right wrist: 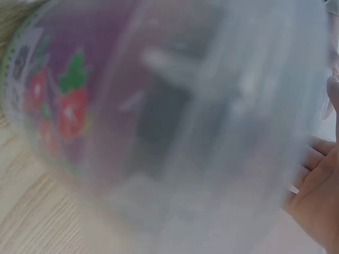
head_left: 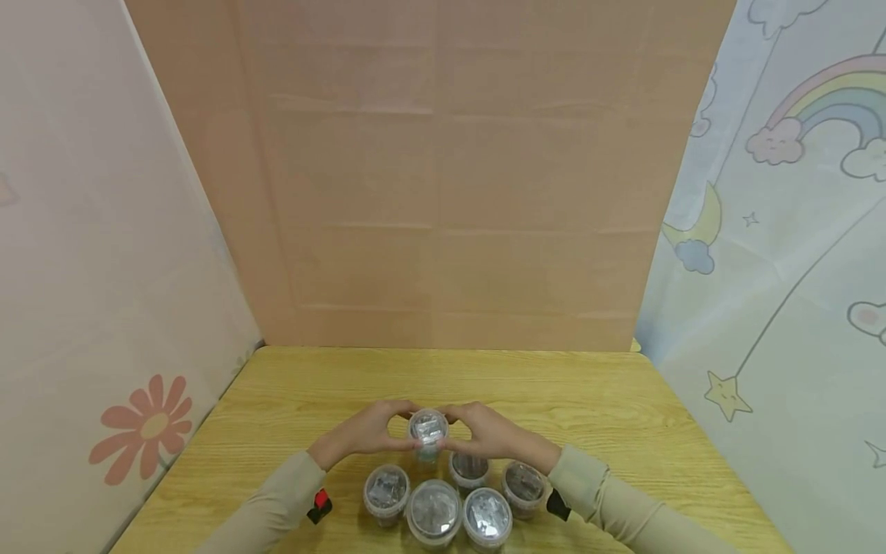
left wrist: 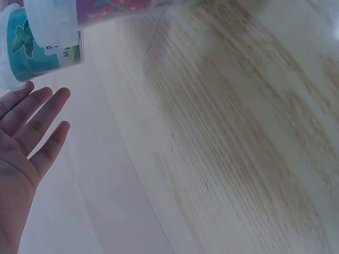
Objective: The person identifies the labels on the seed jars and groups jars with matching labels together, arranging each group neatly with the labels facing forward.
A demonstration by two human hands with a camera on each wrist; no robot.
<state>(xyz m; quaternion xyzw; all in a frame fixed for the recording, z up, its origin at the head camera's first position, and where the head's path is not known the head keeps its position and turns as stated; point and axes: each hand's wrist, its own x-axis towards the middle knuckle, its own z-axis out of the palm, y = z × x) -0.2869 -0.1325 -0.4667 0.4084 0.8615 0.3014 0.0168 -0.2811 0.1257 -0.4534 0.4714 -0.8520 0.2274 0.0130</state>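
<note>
A small round plastic tub [head_left: 428, 429] with a clear lid and a teal label is between my two hands in the head view. My left hand [head_left: 370, 427] holds its left side with thumb and fingers. From the opposite side my right hand [head_left: 487, 432] grips it the same way. In the left wrist view the teal tub [left wrist: 42, 50] shows a mint leaf, and the left fingertips [left wrist: 63, 95] spread just below it. The right wrist view has the right hand [right wrist: 318, 196] at its edge, largely hidden by a closer tub.
Several lidded tubs stand close together near me: one at left [head_left: 386, 492], a wider one [head_left: 434, 512], others to the right [head_left: 487, 517]. A tub with a purple berry label [right wrist: 69, 106] looms before the right wrist camera. A brown panel [head_left: 443, 192] stands behind the wooden table [head_left: 311, 377].
</note>
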